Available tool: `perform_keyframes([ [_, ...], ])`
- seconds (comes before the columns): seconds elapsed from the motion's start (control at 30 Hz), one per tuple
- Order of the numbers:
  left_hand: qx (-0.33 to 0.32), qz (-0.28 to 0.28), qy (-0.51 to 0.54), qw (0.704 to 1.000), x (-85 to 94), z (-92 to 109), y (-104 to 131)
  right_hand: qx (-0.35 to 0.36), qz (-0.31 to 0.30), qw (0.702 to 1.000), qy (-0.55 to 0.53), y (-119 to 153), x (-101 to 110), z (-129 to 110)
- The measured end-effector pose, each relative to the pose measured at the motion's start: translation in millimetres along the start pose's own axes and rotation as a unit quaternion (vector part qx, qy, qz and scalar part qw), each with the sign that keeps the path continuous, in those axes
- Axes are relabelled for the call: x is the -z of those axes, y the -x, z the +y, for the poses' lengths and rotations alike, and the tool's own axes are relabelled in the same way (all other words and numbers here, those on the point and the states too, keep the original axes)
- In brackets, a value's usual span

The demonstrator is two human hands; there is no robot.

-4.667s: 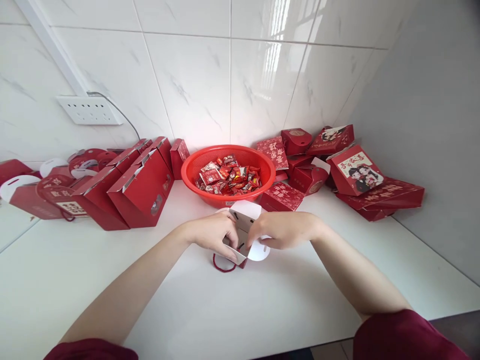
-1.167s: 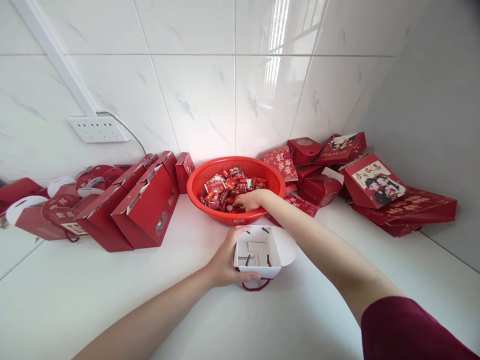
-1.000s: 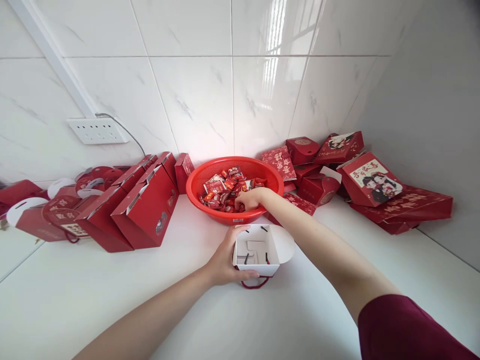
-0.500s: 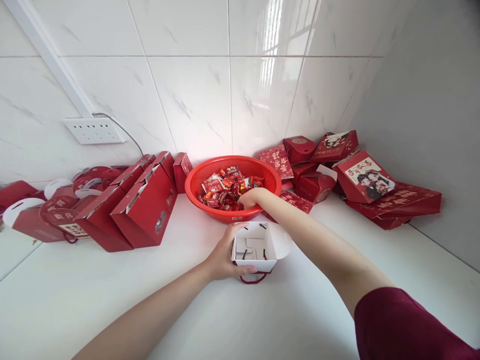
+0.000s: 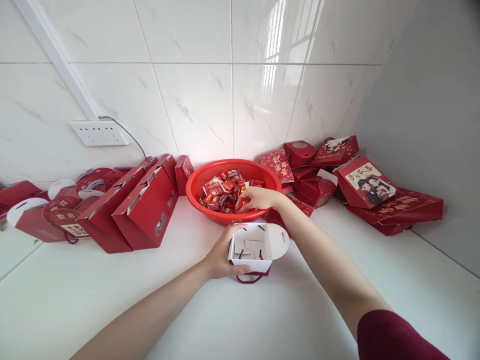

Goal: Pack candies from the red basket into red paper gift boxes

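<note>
My left hand (image 5: 220, 255) grips the left side of a small gift box (image 5: 250, 265), white inside, with its round-ended flap folded out to the right. Black cord ends show inside the box, and a dark red cord handle (image 5: 249, 280) hangs at its front. Over the right part of a red plastic basket (image 5: 195, 200), my right hand (image 5: 260, 197) is closed with its fingers on a red-wrapped candy (image 5: 243, 201). Several more wrapped candies (image 5: 215, 189) lie in the basket beside it.
Red gift boxes (image 5: 144, 215) stand in a row at the left. More red boxes (image 5: 369, 182) are piled at the right, against the grey wall. A power strip (image 5: 99, 133) with a cable is fixed on the tiled wall behind the white table (image 5: 210, 320).
My right hand has risen out of the candies, and red wrapping now shows at its fingers. The box has shifted slightly left in my left hand, its flap lying more open to view.
</note>
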State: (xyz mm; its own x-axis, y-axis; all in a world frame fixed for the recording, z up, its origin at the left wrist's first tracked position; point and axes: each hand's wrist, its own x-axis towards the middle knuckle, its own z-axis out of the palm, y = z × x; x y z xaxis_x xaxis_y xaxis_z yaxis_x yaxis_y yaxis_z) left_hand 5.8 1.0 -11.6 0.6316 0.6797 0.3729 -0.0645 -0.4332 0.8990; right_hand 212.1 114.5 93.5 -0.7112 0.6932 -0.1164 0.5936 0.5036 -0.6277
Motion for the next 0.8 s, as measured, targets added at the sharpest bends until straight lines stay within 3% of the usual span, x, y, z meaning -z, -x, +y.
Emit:
perform_keyframes([
  [0.13,0.007,0.005,-0.004,1.000,-0.1,-3,1,-0.017,0.058,0.956,-0.286,3,-9,3],
  [0.27,0.014,0.011,-0.009,1.000,-0.3,-2,1,-0.024,0.098,0.919,-0.380,5,-11,0],
  [0.37,0.013,0.013,-0.007,1.000,-0.8,0,0,0.024,0.068,0.898,-0.435,11,-7,0],
  [0.5,0.016,0.013,0.008,1.000,-1.6,1,-1,0.110,-0.029,0.868,-0.483,27,-3,-5],
  [0.6,0.012,0.011,0.011,1.000,-1.7,2,-1,0.124,-0.127,0.910,-0.375,43,-2,-22],
  [0.67,0.014,0.011,0.007,1.000,-1.5,2,-1,0.123,-0.150,0.949,-0.248,54,0,-35],
  [0.73,0.019,0.014,0.002,1.000,-1.3,1,-1,0.120,-0.103,0.975,-0.156,64,3,-44],
  [0.8,0.023,0.016,-0.002,1.000,-1.2,1,0,0.117,-0.018,0.983,-0.142,70,10,-44],
])
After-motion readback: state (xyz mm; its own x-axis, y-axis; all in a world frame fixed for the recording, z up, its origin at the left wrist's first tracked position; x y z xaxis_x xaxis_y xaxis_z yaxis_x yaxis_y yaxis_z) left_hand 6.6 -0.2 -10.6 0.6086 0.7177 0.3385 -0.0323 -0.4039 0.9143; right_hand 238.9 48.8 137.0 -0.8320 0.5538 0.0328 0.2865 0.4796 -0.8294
